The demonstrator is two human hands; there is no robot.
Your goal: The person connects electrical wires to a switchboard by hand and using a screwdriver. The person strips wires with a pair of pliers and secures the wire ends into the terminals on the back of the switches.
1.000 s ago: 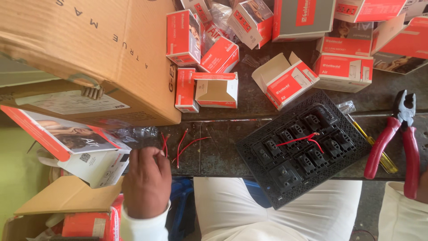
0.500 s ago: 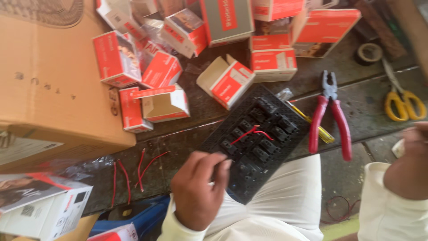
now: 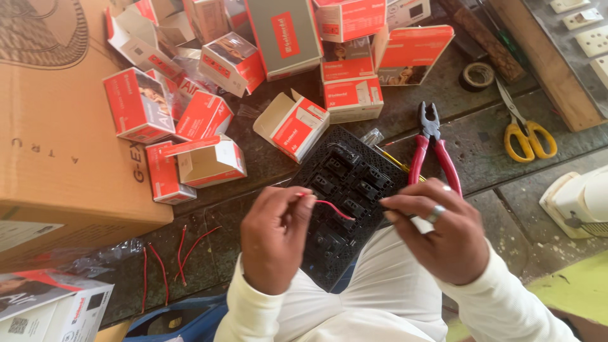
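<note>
**Red jumper wire going onto the switch plate**

Dark stone worktop, crowded all round: red-and-white switch cartons (image 3: 292, 124) heaped from ten to twelve o'clock, a big cardboard box (image 3: 57, 126) filling nine o'clock, yellow-handled scissors (image 3: 529, 136) and a roll of tape (image 3: 476, 75) out at two. Dead centre, the black switch plate (image 3: 345, 190) rests half on the worktop edge, half on the person's lap. Left hand (image 3: 273, 240) is pinched closed on a short red wire (image 3: 326, 206), its free end arching toward three o'clock over the plate's terminals. Right hand (image 3: 437, 231), ring showing, has fingertips drawn narrow together; whether they grip anything I cannot tell. Red-handled pliers (image 3: 434, 149) lie just beyond, at one o'clock. More red wire pieces (image 3: 180, 250) wait at eight. Looks like the wiring step, with the end needing careful seating in a terminal.
</note>
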